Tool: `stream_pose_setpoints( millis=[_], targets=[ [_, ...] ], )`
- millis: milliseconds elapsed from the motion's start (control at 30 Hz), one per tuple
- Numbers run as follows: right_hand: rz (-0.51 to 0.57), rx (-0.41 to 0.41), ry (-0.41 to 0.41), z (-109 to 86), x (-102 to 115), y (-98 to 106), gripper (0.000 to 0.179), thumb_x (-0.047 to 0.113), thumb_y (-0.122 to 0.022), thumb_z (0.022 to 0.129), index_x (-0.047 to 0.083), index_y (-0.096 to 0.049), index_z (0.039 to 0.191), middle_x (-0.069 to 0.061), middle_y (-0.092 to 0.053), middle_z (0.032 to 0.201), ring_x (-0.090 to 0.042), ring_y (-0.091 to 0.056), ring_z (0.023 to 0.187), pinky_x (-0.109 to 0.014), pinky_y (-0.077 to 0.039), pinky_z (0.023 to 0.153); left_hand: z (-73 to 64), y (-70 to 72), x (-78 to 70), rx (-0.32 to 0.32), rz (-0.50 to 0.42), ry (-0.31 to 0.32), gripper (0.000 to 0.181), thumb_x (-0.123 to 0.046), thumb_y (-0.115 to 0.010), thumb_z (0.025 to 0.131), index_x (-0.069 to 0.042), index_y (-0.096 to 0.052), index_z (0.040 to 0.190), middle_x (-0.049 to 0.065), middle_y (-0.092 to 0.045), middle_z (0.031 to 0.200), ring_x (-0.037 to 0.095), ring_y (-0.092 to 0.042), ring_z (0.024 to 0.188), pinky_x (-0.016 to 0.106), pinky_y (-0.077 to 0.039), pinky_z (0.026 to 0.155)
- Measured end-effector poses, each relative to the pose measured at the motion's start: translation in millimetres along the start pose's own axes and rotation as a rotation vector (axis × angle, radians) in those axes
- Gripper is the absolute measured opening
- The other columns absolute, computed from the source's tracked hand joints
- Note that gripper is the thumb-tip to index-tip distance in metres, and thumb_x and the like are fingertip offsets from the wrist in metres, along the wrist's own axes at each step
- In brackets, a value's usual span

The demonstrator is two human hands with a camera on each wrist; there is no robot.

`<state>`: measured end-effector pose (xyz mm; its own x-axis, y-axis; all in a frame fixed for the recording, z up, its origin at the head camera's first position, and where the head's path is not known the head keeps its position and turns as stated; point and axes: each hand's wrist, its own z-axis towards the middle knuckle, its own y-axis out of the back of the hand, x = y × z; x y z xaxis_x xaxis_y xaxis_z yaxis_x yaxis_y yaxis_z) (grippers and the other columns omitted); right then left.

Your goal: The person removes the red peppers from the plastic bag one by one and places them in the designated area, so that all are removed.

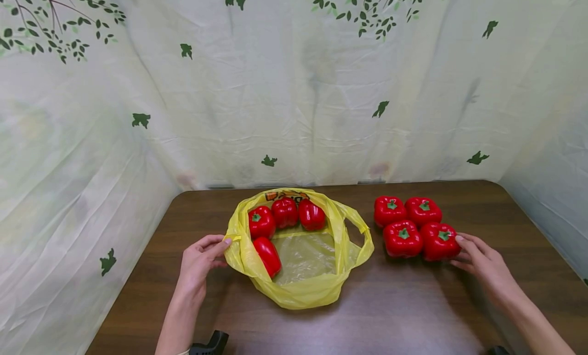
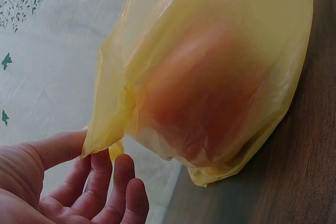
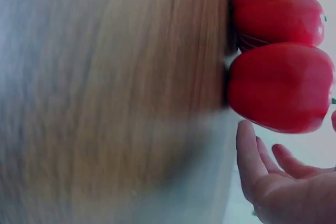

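There, the left hand (image 1: 202,258) pinches the yellow bag (image 1: 303,294) by its rim, seemingly to hold the mouth wide around four peppers (image 1: 285,212), while the right hand (image 1: 482,265), fingers loosely spread, meets the near-right pepper (image 1: 439,242) on the table (image 1: 390,309).

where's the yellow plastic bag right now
In the head view, the yellow plastic bag sits low in the middle, on the brown table, just left of the four red bell peppers standing outside it.

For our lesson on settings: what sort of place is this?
Probably a small screened-off indoor workspace: leaf-printed sheeting hangs behind and beside a wood-grained table bearing a yellow bag and red peppers.
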<state>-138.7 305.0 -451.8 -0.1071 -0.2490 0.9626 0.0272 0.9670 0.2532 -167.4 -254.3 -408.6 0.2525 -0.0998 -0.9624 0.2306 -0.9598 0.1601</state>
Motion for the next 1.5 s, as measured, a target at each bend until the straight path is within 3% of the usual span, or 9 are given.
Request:
stream_pose_setpoints(
  millis=[233,467,567,733,867,1133,1300,1400,1500],
  targets=[
    [-0.335,-0.212,0.211,-9.4,14,1,0.053,0.031,-0.053,0.102,0.002,-0.041,0.145,-0.015,-0.052,0.133,0.015,-0.048,0.100,-0.005,-0.043,0.076,0.3,1.0,0.0,0.001,0.002,0.004,0.036,-0.024,-0.073,0.091,0.000,-0.063,0.116,-0.002,-0.070,0.089,0.016,-0.066,0.074,0.033,-0.056,0.073],
    [-0.356,-0.291,0.324,-16.7,37,-17,0.052,0.024,-0.063,0.097,0.016,-0.045,0.146,0.008,-0.053,0.133,0.010,-0.050,0.102,-0.002,-0.038,0.079,-2.0,1.6,-1.6,-0.001,0.006,-0.007,0.037,-0.025,-0.073,0.091,0.001,-0.063,0.116,-0.002,-0.071,0.091,0.016,-0.066,0.074,0.031,-0.056,0.072],
    [-0.360,-0.292,0.358,-19.0,48,-27,0.053,0.023,-0.066,0.095,0.021,-0.047,0.145,0.006,-0.053,0.134,0.004,-0.052,0.104,-0.003,-0.039,0.080,-2.9,1.1,-2.2,-0.005,0.003,-0.014,0.036,-0.025,-0.073,0.091,0.001,-0.064,0.114,-0.001,-0.070,0.092,0.017,-0.066,0.074,0.032,-0.056,0.073],
    [-0.383,-0.213,0.401,-20.5,67,-41,0.054,0.022,-0.068,0.094,0.021,-0.047,0.145,-0.007,-0.052,0.136,-0.004,-0.052,0.110,-0.008,-0.044,0.079,-4.4,-0.4,-3.5,-0.012,-0.016,-0.025,0.034,-0.024,-0.073,0.091,0.001,-0.065,0.111,0.001,-0.068,0.093,0.018,-0.064,0.076,0.035,-0.057,0.074],
    [-0.402,-0.137,0.443,-20.2,81,-55,0.053,0.021,-0.070,0.093,0.023,-0.049,0.142,-0.004,-0.054,0.131,-0.009,-0.053,0.109,-0.015,-0.051,0.071,-4.7,-0.9,-4.5,-0.007,-0.041,-0.030,0.032,-0.024,-0.073,0.091,0.001,-0.065,0.110,0.001,-0.068,0.093,0.018,-0.064,0.076,0.037,-0.057,0.076],
    [-0.458,-0.014,0.598,-15.5,102,-90,0.055,0.017,-0.076,0.088,0.025,-0.053,0.137,0.007,-0.054,0.133,-0.013,-0.053,0.116,-0.026,-0.050,0.088,-3.7,-2.1,-3.8,-0.007,-0.039,-0.026,0.033,-0.026,-0.074,0.090,-0.001,-0.066,0.110,0.002,-0.065,0.099,0.018,-0.062,0.083,0.031,-0.056,0.073],
    [-0.426,0.071,0.674,-10.5,107,-115,0.055,0.015,-0.077,0.086,0.022,-0.053,0.136,0.008,-0.054,0.132,-0.012,-0.051,0.117,-0.023,-0.046,0.094,-3.9,-2.3,-2.6,-0.010,-0.036,-0.022,0.033,-0.026,-0.073,0.091,0.000,-0.065,0.110,0.004,-0.064,0.101,0.019,-0.062,0.084,0.030,-0.056,0.073],
    [-0.401,0.118,0.668,-7.4,109,-127,0.054,0.017,-0.076,0.088,0.022,-0.053,0.136,0.009,-0.053,0.131,-0.014,-0.053,0.115,-0.024,-0.047,0.093,-4.4,-2.2,-2.6,-0.013,-0.032,-0.020,0.033,-0.026,-0.073,0.091,0.000,-0.065,0.111,0.004,-0.064,0.102,0.019,-0.062,0.084,0.031,-0.056,0.074],
    [-0.399,0.164,0.635,-4.1,113,-138,0.053,0.021,-0.075,0.089,0.024,-0.052,0.137,0.010,-0.052,0.133,-0.013,-0.053,0.113,-0.034,-0.051,0.091,-4.9,-2.2,-3.1,-0.011,-0.033,-0.021,0.033,-0.026,-0.073,0.091,-0.001,-0.065,0.111,0.004,-0.064,0.102,0.019,-0.062,0.084,0.031,-0.056,0.074]
  ],
)
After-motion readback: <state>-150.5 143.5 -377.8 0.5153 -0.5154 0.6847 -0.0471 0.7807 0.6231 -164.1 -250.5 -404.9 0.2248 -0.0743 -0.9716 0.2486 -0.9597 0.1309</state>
